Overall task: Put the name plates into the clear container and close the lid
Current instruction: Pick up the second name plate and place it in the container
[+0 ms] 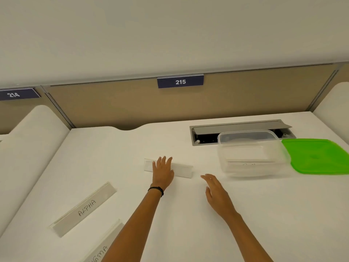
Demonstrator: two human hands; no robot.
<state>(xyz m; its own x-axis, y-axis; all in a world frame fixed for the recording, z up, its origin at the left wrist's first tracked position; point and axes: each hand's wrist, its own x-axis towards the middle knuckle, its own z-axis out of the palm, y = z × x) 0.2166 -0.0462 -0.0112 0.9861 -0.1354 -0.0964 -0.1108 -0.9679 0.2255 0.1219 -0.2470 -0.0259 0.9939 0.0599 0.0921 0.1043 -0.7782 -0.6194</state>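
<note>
Left hand [162, 172] lies flat on the middle name plate [182, 170], fingers straight, grip released, nothing pinched. Right hand [215, 190] is just right of that plate, fingers relaxed, grip released, holding nothing. Clear container [251, 148] sits far right on the counter [188, 224], uncovered, a plate inside, writing blurred. Green lid [319, 157] lies flat beside it on the right. ALPHA plate [85, 208] near left, angled. Another plate [108, 241] nearer still, partly behind the left forearm.

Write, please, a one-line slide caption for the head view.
Left hand rests on a clear name plate, right hand open beside it; the clear container stands uncovered, green lid alongside.
</note>
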